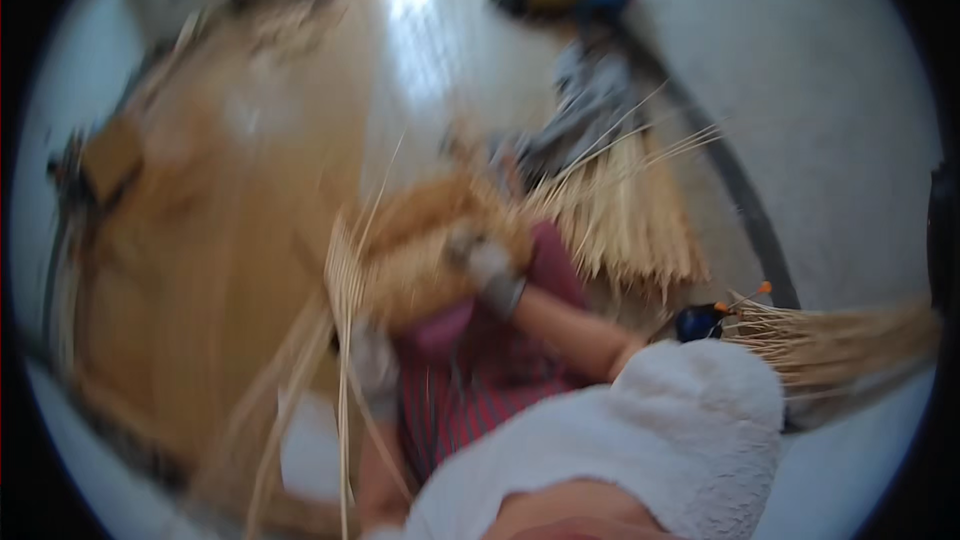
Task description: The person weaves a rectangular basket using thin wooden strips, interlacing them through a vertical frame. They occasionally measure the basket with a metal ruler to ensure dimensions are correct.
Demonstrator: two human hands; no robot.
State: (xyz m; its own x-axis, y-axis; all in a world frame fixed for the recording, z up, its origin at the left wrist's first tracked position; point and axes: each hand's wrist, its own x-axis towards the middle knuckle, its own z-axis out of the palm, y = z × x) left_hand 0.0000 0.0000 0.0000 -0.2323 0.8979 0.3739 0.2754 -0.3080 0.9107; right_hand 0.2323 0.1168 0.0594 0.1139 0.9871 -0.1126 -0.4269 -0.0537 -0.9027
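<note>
1. Wooden floor (200, 270) of warm orange-brown fills the left half of the view, blurred by motion; a bright patch of light lies across it toward the top centre.
2. Pale grey flooring (830, 120) takes up the right side, with a dark strip curving down across it.
3. White fleece sleeve (690, 430) of the person covers the lower right, with striped red and dark cloth (470, 390) over the lap just left of it.
4. A bundle of pale straw-coloured reeds (630, 210) lies on the floor beyond the lap, its thin ends fanning up and to the right.
5. A second sheaf of reeds (840, 340) lies at the right edge, near a small dark blue tool with an orange tip (700, 322).
6. The half-woven basket (430, 250), tan and fuzzy with blur, sits over the lap at the centre of the view, between the two hands; loose upright stakes (342, 340) stick out from its left side and trail down.
7. The right hand (488, 265), in a light glove, rests on the right part of the basket; whether its fingers are curled or spread cannot be told through the blur.
8. The left hand (372, 365), also gloved, is below the basket against the trailing stakes; its finger state cannot be told either.
</note>
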